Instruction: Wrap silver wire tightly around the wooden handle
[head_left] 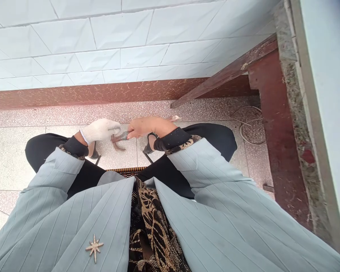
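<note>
My left hand (100, 129) wears a white knitted glove. Its fingers are closed in a pinch, with a greyish bit at their tips that I cannot make out. Just below these fingertips lies the rusty head of a hammer (118, 144), with a curved end pointing down to the right. Bare and closed, my right hand (147, 127) grips the hammer's handle close to the head, where a grey wrapping shows. The two hands are close together above the floor, between my knees.
White tiles (102, 34) cover the wall ahead, above a reddish-brown skirting (87, 92). To the right stands a dark red wooden frame (280, 124) with a slanting bar. A pale cable (252, 142) is coiled beside it. A woven seat edge (127, 170) shows beneath me.
</note>
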